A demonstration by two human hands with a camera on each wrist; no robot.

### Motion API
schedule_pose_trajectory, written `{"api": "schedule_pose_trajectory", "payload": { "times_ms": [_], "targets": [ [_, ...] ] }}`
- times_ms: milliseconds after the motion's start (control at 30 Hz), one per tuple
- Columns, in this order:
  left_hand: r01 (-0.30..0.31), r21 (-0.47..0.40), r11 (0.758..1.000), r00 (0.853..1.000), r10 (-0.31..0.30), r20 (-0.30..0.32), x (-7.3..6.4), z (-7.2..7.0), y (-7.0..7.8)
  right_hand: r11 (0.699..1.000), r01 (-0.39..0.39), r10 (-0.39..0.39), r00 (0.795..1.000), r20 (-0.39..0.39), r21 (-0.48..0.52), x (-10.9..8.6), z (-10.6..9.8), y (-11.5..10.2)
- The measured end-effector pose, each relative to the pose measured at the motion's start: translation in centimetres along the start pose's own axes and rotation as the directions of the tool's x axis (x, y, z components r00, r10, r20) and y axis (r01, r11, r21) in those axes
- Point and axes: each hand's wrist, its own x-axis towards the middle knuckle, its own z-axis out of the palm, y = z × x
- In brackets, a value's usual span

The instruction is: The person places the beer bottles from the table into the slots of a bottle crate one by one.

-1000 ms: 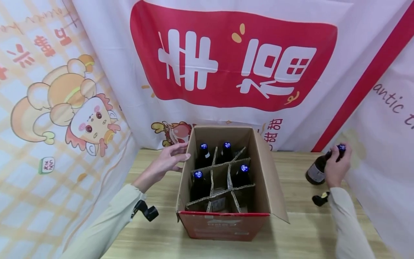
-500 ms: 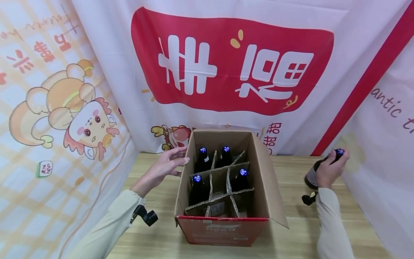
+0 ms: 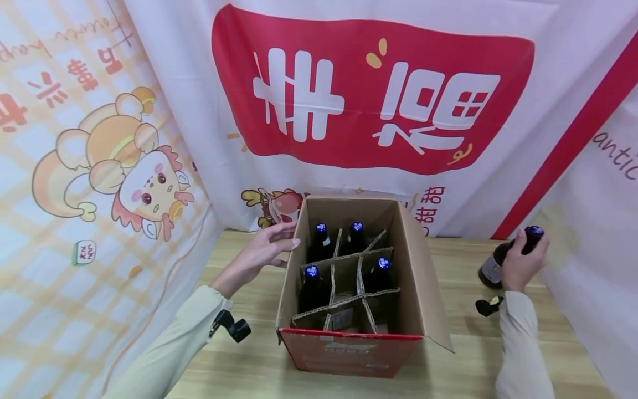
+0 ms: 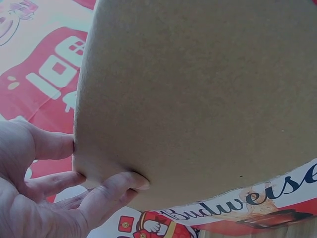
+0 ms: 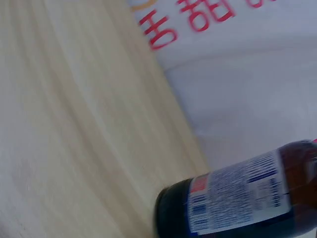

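Observation:
My left hand (image 3: 264,250) rests against the left side of the open cardboard box (image 3: 349,352). In the left wrist view, its extended fingers (image 4: 116,188) press into the plain brown cardboard flap (image 4: 188,109) near its edge. Over on the right, my right hand (image 3: 524,260) grips a dark brown beer bottle (image 3: 491,267) by the neck, its blue cap showing above the fingers. The right wrist view shows that bottle's white label (image 5: 237,196) but no hand. Whether its base touches the table cannot be told.
Cardboard dividers (image 3: 344,302) split the box into compartments; several blue-capped bottles (image 3: 381,277) stand inside, some compartments holding none. A side flap (image 3: 433,293) sticks out rightward. Printed cloth (image 3: 374,100) hangs behind and at both sides of the wooden table (image 3: 463,354).
My right hand, with the bottle, has shifted slightly left relative to the box. The left hand stays at the box side. The whole head view has swayed a little.

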Motion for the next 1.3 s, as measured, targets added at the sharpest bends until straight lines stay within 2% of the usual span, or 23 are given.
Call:
{"api": "schedule_pose_trajectory", "payload": {
  "times_ms": [200,433,667,833,933,1067,1300],
  "targets": [
    [0.007,-0.003,1.000,1.000,-0.007,0.004,-0.1,0.1,0.2,0.991,-0.131,0.129,0.988,0.087,0.010,0.3,-1.8,-2.0],
    [0.012,-0.002,1.000,1.000,-0.012,-0.011,-0.2,-0.3,0.4,0.990,-0.130,0.140,0.970,0.198,-0.058,0.3,-3.0,-4.6],
    [0.010,-0.030,1.000,1.000,-0.009,0.022,-0.1,0.1,0.6,0.987,-0.132,0.152,0.959,0.239,-0.095,0.8,-4.1,-5.9],
    [0.000,-0.016,1.000,1.000,0.000,0.011,-0.2,-0.1,0.5,0.987,-0.103,0.136,0.940,0.312,-0.120,0.5,-3.8,-7.3],
    [-0.002,-0.007,1.000,1.000,0.002,-0.001,-0.3,-0.3,0.5,0.989,-0.095,0.129,0.928,0.351,-0.112,0.1,-3.5,-9.1],
    [-0.005,0.002,1.000,1.000,0.005,-0.001,-0.2,-0.1,0.6,0.994,-0.066,0.093,0.925,0.367,-0.086,0.2,-3.4,-11.9],
    [-0.005,-0.007,1.000,1.000,0.005,0.007,0.0,0.2,0.5,0.996,-0.070,0.086,0.907,0.412,-0.052,0.9,-3.7,-17.9]
  ]
}}
